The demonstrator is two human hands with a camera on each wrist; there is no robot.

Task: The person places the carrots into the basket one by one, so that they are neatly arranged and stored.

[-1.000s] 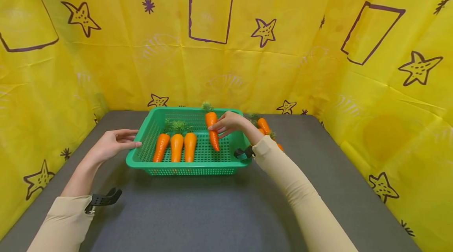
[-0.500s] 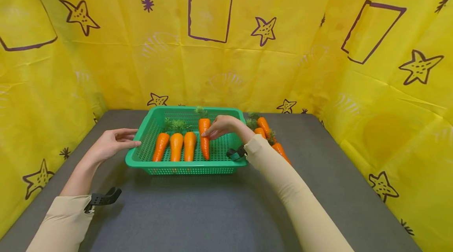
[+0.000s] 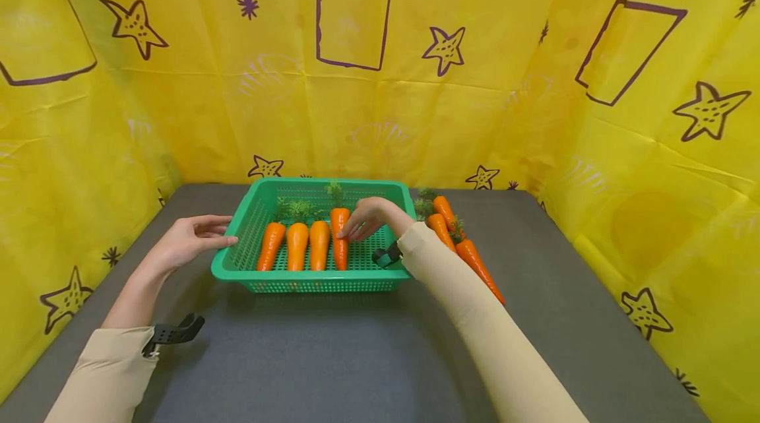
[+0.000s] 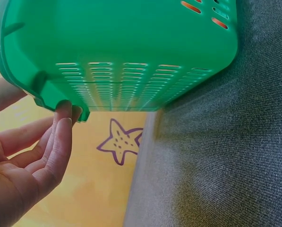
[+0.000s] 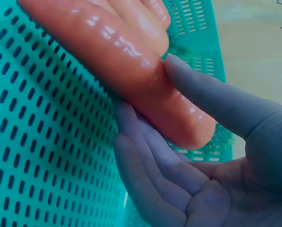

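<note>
My right hand point(image 3: 368, 218) holds an orange carrot point(image 3: 340, 238) with a green tuft inside the green basket point(image 3: 320, 286). In the right wrist view, the thumb lies on one side of that carrot point(image 5: 131, 80) and the fingers are on the other, close to the slotted basket floor. Left of it, several other carrots point(image 3: 297, 248) lie side by side, tufts toward the back. My left hand point(image 3: 187, 241) grips the basket's left rim; in the left wrist view, its fingers point(image 4: 60, 142) are bent against the rim's underside and the thumb reaches over the edge.
On the grey table point(image 3: 297, 357), right of the basket, several more carrots point(image 3: 475, 264) lie in a loose pile, partly behind my right sleeve point(image 3: 463, 297). A yellow patterned curtain point(image 3: 380, 119) encloses the table at the back and sides.
My right hand has brought the carrot left and down, from above the basket's right part to beside the row of carrots. The left hand has stayed at the rim.
</note>
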